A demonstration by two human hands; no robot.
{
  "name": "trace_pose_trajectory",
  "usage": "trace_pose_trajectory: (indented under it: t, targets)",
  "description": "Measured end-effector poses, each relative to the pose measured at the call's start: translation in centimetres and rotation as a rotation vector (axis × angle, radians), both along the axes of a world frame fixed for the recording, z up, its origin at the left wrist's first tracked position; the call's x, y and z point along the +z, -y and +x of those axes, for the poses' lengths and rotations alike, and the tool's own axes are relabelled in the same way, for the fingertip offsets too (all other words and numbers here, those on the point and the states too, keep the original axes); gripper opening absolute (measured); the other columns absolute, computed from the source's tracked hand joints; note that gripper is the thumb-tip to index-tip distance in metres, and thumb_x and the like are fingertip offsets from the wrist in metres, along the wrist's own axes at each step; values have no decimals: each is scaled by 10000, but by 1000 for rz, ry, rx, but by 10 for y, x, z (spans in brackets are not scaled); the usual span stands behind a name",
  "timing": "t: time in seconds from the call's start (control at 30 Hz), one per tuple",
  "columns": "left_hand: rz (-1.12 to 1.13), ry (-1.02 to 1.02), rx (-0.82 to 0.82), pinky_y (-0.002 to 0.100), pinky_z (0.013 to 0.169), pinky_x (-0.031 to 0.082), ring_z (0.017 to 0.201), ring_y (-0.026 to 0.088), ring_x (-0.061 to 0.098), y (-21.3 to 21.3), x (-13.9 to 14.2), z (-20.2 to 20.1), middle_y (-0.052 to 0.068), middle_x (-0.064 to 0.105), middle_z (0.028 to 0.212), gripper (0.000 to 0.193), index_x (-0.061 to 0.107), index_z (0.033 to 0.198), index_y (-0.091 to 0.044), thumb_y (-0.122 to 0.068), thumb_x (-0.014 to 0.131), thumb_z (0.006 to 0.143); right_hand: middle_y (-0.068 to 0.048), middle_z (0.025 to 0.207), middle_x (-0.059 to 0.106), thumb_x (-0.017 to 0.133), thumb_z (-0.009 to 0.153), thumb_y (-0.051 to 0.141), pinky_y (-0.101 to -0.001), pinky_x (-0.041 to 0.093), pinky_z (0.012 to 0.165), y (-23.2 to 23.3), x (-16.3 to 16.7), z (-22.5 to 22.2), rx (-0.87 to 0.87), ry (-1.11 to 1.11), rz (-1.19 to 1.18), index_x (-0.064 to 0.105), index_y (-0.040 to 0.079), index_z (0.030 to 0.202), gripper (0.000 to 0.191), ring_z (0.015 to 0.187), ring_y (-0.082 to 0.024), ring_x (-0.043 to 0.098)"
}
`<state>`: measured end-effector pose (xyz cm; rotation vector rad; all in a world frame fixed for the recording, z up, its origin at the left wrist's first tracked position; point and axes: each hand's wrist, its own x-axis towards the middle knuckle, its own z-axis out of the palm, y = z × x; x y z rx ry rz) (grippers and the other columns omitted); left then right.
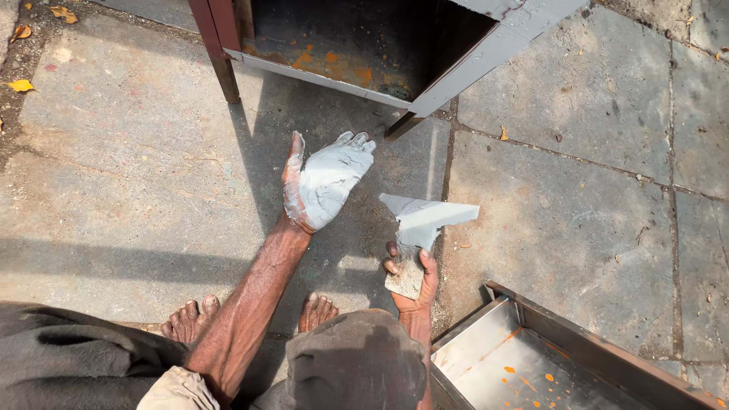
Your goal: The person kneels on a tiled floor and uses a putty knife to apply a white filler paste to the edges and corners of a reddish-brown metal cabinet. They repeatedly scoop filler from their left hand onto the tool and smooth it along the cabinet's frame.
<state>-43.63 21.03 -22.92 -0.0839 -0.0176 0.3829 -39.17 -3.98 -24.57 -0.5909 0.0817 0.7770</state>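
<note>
Stone paving slabs [121, 167], rough and stained, lay across the ground, with a few yellow dry leaves [20, 85] at the far left edge. Bare feet [190, 319] rested on the stone beside dark trousers. The left hand [323, 182] was held palm up on an outstretched forearm, fingers spread and nearly straight, the whole palm coated in smooth pale grey putty. Just to its right, the right hand [411, 277] pinched the handle of a flat putty knife [422, 228], fingers wrapped round it, its broad blade loaded with the same grey paste. Above stood a metal cabinet [357, 61], rust-orange inside. At lower right lay a shiny steel tray [486, 349] speckled with orange.
</note>
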Motion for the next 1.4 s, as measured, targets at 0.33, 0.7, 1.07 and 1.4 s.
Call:
trace_pose_trajectory:
  t: [0.33,0.7,1.07,1.4]
  targets:
    - [659,-500,-357,556,1166,381,1429,391,461,-17,-26,50,286,454,1535,1279,282,1569,-9,-939,204,695,-118,841,504,761,854,120,-243,401,490,-13,15,-10,668,647,-754,548,62,1585,763,626,-149,458]
    - [332,-589,-135,436,1204,423,1396,375,529,-35,-47,10,289,491,1517,918,407,1492,55,-574,662,873,-224,1563,417,706,951,198,-481,529,971,-89,87,107,-406,1374,-819,376,172,1604,732,1236,-339,477]
    - [330,-680,-141,440,1207,411,1429,379,484,-30,-69,-5,308,455,1533,917,340,1515,68,-567,607,909,30,1728,74,794,1103,282,-469,285,1353,-151,99,164,-753,1897,-1033,270,337,1663,769,1588,-225,135]
    - [328,-733,-182,426,1177,427,1395,366,513,-25,-88,-4,291,493,1506,933,378,1504,81,-573,625,885,66,1720,43,803,1143,272,-442,215,1365,-172,88,185,-877,1906,-950,235,386,1709,811,1584,-185,91]
